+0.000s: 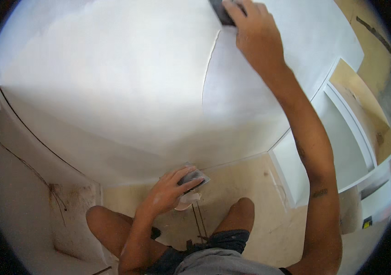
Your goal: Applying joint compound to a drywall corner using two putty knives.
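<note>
High on the white wall panel [135, 68], my right hand [259, 34] grips a dark flat putty knife [221, 11] pressed to the surface. A thin raised ridge of white putty [210, 57] curves down from its lower corner. Beside the ridge lies a smooth, slightly greyer patch [239, 78]. Down between my knees, my left hand [164, 192] is closed on a second putty knife [194, 178] with a flat grey blade. White putty [189, 198] clings under that blade, and whitish smears mark the fingers. A pale round rim shows partly beneath it.
My bare knees [99, 217] are bent on both sides. Dusty tan floor [268, 183] lies below the panel. At the left is a stained recess [74, 201] with loose thin wires [35, 169]. White framed openings [349, 133] stand at the right.
</note>
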A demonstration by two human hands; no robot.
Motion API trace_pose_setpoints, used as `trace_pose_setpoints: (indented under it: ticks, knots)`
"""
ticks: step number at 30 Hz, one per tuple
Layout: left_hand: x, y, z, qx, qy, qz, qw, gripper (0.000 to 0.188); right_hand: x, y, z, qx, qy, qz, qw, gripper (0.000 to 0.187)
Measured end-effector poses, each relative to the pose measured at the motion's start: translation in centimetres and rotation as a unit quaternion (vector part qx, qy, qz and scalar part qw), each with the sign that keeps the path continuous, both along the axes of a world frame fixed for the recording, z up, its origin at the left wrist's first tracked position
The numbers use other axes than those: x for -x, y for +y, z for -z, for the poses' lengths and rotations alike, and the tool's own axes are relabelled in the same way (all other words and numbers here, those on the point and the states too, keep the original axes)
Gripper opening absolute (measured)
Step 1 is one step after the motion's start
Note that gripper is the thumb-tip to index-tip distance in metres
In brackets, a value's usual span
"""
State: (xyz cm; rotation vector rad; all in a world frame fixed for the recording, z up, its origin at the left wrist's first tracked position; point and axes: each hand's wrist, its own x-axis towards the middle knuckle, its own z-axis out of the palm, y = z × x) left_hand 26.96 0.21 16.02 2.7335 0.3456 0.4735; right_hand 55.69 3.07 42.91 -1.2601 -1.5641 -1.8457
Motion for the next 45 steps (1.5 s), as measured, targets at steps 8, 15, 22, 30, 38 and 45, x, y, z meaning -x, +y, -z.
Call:
trace_pose_setpoints:
  ticks: [8,15,22,30,38,45]
  knots:
    - [0.7,0.9,0.5,0.267,-0.222,-0.024,0.937,0.056,2.0,0.5,10.8,0.171,0.007,-0.007,0.985,0.044]
    - [1.9,1.9,0.7,0.284,-0.332,-0.011,0.900,0.051,2.6,0.1,21.3,0.291,-0.007,-0.009,0.957,0.044]
    - [1.0,0.7,1.1,0.374,-0.363,-0.061,0.851,0.067,-0.8,-0.9,32.2,0.377,-0.002,0.012,0.926,0.045]
    - [-1.1,-0.8,5.8,0.803,-0.393,-0.146,0.422,0.038,3.4,-5.8,30.6,0.468,0.398,-0.137,0.777,0.039]
    - [-3.3,-2.1,5.9,0.839,-0.352,-0.065,0.410,0.033,9.2,-12.2,32.6,0.305,0.435,-0.481,0.697,0.037]
    - [-3.1,-0.6,2.1,0.505,-0.361,-0.162,0.767,0.038,5.5,-12.0,32.7,0.156,0.836,-0.428,0.305,0.036]
